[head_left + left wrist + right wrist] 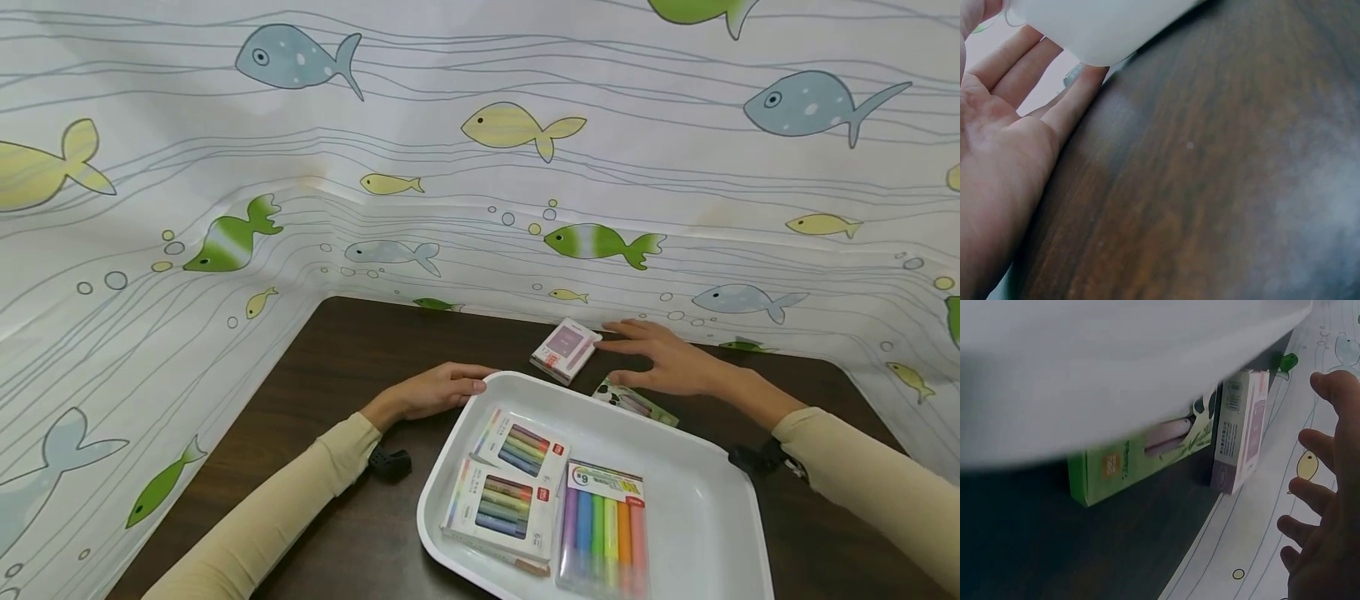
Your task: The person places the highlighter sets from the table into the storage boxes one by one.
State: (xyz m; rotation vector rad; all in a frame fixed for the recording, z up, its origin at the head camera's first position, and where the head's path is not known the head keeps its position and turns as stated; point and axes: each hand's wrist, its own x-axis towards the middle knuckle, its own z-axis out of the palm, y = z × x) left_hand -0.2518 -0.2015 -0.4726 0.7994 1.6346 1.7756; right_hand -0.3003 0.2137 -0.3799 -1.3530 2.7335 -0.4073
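Note:
A white tray (693, 500) lies on the dark table, holding two boxes of coloured sticks (504, 508) and a clear pack of thick coloured pens (603, 529). My left hand (438, 389) holds the tray's far left corner, thumb at the rim and fingers along the outer wall. Beyond the tray's far rim, my right hand (663, 358) is spread with nothing in it. Its fingertips are near a white and pink box (566, 350). Below that hand, a green box with a panda picture (1141, 450) is partly hidden by the tray.
A white curtain printed with fish (480, 183) rises behind the table (360, 333) and along its sides. The pink box and the green box sit between the tray and the curtain.

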